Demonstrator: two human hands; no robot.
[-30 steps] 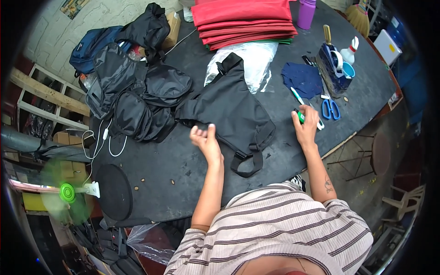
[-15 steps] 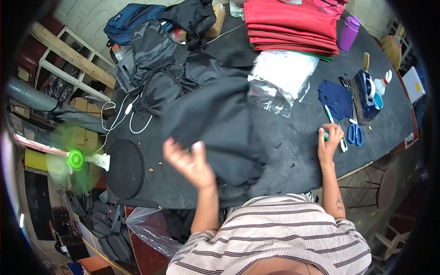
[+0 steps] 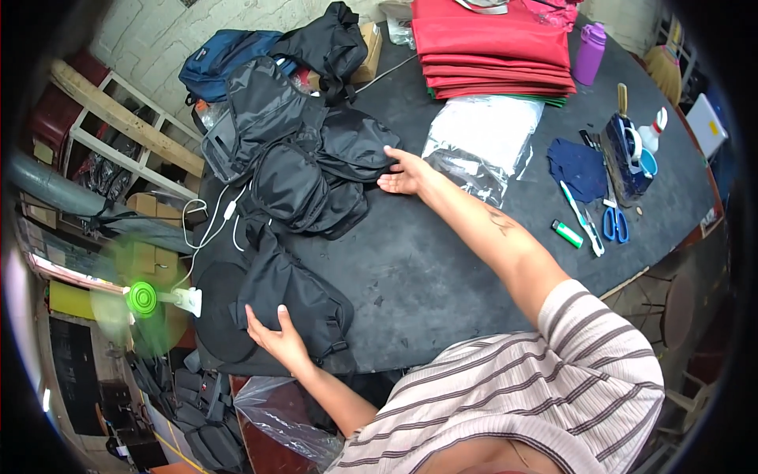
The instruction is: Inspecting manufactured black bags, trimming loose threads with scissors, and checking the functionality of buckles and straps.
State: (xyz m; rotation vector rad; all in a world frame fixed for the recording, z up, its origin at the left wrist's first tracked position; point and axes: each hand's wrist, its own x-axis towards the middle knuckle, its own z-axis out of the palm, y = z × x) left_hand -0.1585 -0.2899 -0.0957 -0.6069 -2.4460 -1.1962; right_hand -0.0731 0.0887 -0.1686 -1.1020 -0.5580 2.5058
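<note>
Short-sleeved shirt (image 3: 553, 395) — pale with thin dark stripes — bare forearms, small tattoo (image 3: 500, 222).

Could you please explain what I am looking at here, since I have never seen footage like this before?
This is a single wide fisheye view from a camera worn on a person's head, looking down, so straight edges bend near the rim. There is no machine, only two bare hands. The left hand rests flat on a black bag at the near edge of the dark table. The right hand reaches out and touches a pile of black bags; neither has closed its grip on anything. Also on the table are a red fabric stack, a clear plastic bag, blue scissors, a green lighter and a purple bottle. A small green fan spins at left.
</note>
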